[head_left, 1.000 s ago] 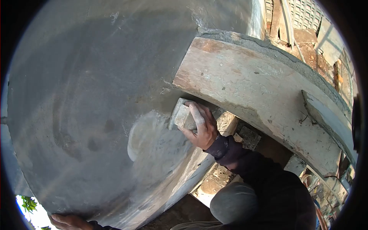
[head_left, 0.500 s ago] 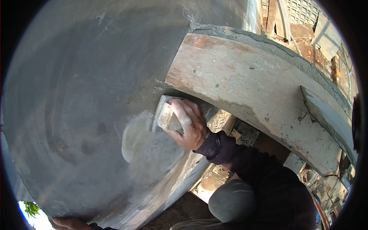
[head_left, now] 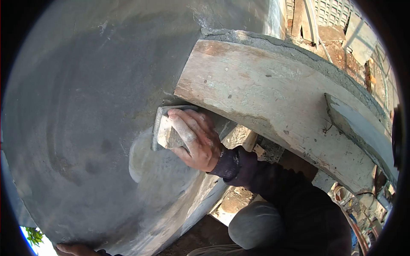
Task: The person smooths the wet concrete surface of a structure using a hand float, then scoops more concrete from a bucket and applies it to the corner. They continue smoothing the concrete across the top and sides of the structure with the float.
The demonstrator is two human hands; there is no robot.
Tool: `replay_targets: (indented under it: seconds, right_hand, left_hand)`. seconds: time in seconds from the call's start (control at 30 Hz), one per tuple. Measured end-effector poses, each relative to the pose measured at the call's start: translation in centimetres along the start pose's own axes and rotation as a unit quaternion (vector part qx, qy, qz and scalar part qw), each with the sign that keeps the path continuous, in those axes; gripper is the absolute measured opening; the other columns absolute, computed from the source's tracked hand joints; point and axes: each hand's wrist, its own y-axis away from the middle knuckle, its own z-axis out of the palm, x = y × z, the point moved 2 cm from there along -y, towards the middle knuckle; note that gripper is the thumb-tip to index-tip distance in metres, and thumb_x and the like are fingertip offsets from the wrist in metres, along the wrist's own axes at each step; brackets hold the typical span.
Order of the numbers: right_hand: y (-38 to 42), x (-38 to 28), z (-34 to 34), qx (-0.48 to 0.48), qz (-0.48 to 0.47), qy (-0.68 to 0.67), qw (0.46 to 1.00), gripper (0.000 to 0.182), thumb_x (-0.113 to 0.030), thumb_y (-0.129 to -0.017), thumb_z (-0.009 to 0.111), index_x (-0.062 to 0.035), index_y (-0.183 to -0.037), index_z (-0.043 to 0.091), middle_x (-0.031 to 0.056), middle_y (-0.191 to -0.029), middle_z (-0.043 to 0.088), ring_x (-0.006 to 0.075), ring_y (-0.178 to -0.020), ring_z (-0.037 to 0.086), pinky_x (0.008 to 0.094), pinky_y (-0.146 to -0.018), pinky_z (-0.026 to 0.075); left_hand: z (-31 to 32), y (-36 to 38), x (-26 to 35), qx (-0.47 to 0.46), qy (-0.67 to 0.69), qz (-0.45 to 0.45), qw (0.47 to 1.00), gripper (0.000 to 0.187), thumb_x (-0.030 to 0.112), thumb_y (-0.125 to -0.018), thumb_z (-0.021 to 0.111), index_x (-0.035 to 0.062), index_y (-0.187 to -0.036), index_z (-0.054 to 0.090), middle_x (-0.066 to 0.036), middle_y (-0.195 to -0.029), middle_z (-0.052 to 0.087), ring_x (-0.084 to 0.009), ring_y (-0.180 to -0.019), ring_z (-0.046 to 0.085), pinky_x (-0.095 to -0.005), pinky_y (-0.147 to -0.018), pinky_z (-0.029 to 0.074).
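My right hand [head_left: 194,138] is closed around the block-like grip of a plastering float [head_left: 167,130]. The float's flat face lies against a grey cement-plastered surface [head_left: 94,128], just under the lower edge of a pale board [head_left: 256,91]. To the left of the float and below it is a lighter, smeared patch [head_left: 139,158] in the plaster. At the lower left, my left hand [head_left: 74,249] rests by the edge of the plastered surface, fingers stretched out, partly cut off by the frame and with no tool visible.
Along the board's top runs a rough cement edge [head_left: 273,42]. A smaller plate [head_left: 354,123] juts out from the board at the right. My knee [head_left: 256,226] is below my right forearm. Rubble and scrap [head_left: 346,200] lie at lower right, with boards [head_left: 358,38] at upper right.
My right hand and the float have slid a little left along the plaster, toward the light patch. The view has shifted slightly. My left hand stays at the edge.
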Motion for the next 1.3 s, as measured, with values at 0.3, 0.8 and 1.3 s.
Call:
replay_targets:
  seconds: [0.3, 0.8, 1.3]
  right_hand:
    - [21.7, 12.9, -0.9, -0.141, 0.343, 0.132, 0.919, 0.071, -0.014, -0.075, 0.072, 0.0043, -0.13, 0.033, 0.0272, -0.123, 0.046, 0.0413, -0.113, 0.047, 0.0429, -0.097, 0.038]
    - [-0.9, -0.1, 0.5, 0.029, 0.027, 0.014, 0.999, 0.072, -0.009, -0.075, 0.071, 0.0017, -0.132, 0.03, 0.0251, -0.128, 0.042, 0.0403, -0.111, 0.048, 0.0475, -0.093, 0.039]
    - [6.6, 2.7, -2.2, -0.009, 0.039, -0.004, 0.999, 0.065, -0.006, -0.067, 0.073, -0.0055, -0.124, 0.041, 0.0164, -0.126, 0.048, 0.0357, -0.107, 0.051, 0.0444, -0.091, 0.039]
  left_hand:
    - [0.3, -0.1, -0.7, 0.0, -0.035, -0.001, 0.999, 0.054, 0.04, -0.099, 0.026, -0.0039, -0.115, 0.053, -0.025, -0.109, 0.055, -0.039, -0.101, 0.05, -0.0503, -0.091, 0.036]
    - [-0.1, 0.1, 0.1, 0.009, -0.066, 0.067, 0.996, 0.051, 0.038, -0.099, 0.026, -0.0035, -0.113, 0.052, -0.025, -0.108, 0.054, -0.0418, -0.095, 0.051, -0.053, -0.086, 0.037]
    - [-0.5, 0.2, 1.2, 0.01, -0.092, 0.084, 0.992, 0.044, 0.033, -0.1, 0.028, -0.0001, -0.112, 0.054, -0.023, -0.108, 0.055, -0.0398, -0.097, 0.051, -0.0509, -0.085, 0.039]
